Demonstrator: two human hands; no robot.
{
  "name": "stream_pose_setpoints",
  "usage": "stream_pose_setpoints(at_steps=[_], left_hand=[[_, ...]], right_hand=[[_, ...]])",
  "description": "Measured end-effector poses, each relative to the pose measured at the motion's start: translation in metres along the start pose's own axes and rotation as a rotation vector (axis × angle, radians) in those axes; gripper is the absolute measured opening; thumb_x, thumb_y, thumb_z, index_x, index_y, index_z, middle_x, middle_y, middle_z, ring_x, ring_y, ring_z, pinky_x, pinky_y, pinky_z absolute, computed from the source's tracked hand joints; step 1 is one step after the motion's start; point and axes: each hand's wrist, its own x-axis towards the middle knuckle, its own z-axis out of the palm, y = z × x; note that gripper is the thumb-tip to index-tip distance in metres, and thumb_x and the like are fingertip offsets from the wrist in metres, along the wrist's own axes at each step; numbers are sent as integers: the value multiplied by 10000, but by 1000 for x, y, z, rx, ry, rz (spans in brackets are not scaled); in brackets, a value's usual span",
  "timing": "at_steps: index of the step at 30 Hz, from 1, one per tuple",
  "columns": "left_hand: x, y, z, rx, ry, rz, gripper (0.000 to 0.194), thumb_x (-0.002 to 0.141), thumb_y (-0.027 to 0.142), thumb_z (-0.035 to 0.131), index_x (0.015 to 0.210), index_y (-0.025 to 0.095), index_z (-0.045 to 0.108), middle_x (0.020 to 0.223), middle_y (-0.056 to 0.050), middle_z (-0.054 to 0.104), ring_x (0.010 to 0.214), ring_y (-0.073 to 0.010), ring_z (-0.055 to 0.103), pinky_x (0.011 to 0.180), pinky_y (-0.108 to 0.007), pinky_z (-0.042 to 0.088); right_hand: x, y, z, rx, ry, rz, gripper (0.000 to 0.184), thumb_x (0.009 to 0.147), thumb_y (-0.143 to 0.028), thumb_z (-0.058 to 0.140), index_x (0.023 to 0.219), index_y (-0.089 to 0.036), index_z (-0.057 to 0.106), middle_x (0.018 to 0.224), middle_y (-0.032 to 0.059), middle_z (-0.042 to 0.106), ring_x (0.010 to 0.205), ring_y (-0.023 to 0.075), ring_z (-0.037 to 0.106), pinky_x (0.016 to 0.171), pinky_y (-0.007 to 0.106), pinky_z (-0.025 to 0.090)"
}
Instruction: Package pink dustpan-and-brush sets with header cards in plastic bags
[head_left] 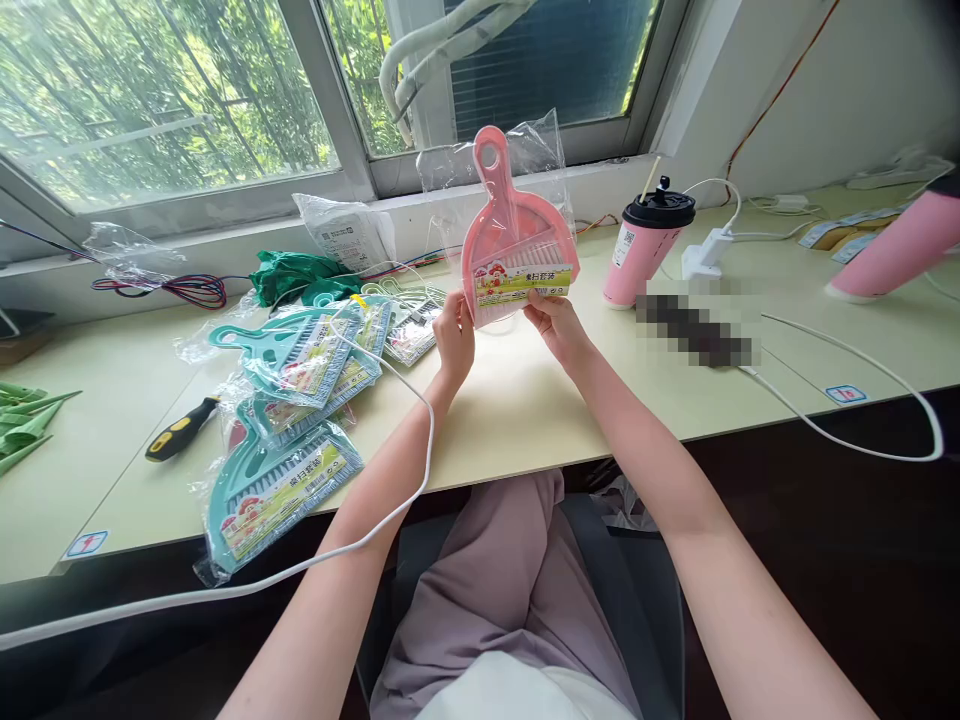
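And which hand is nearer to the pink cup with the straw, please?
Right. The right hand is left of the cup, holding the pink dustpan; the left hand, also holding it, is farther left.

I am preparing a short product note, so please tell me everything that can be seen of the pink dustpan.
The pink dustpan looks like glossy plastic, with a rounded body and a handle pierced by an oval hole. Pale bristles lie against its front, partly behind a yellow-green printed label with red mushrooms. A loose, clear bag surrounds it. It is held upright, handle up, above the table; the left hand grips its lower left corner, the right hand its lower right edge.
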Motion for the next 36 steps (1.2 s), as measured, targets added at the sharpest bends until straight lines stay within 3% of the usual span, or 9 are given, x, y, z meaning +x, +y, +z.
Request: stream_pose_setpoints(at_steps=[6,13,21,29,36], left_hand=[[2,-1,4,-59,-72,-110,142,843,95,535,895,223,570,837,-3,680,740,-118,637,616,-210,472],[3,3,3,-52,-85,-151,196,710,63,593,819,219,544,771,13,641,729,-119,622,542,-184,441],[1,-3,3,39,-23,-133,153,728,111,629,804,236,584,740,20,651,685,-136,622,570,-234,467],[-2,-8,5,10,11,-136,239,763,90,609,941,250,603,780,23,673,669,-125,623,604,-240,466],[-6,2,6,-56,94,-142,346,842,134,613,1134,284,502,860,31,677,738,-104,647,637,-215,477]], right_hand=[[2,3,-1,-15,47,17,241,655,-391,900,790,-259,751,1026,12,786,1225,239,684,1010,299,594],[3,5,-2,-13,65,39,285,630,-385,921,828,-253,764,1028,11,792,1190,238,698,1023,338,599],[3,7,-1,-28,75,23,236,661,-371,899,796,-253,747,1067,12,789,1243,241,677,1066,338,582],[1,8,1,-17,99,35,240,655,-365,895,794,-248,737,1041,10,787,1238,234,679,1055,323,592],[0,10,10,13,159,63,299,638,-382,915,790,-241,700,1029,18,783,1231,229,681,1004,273,621]])
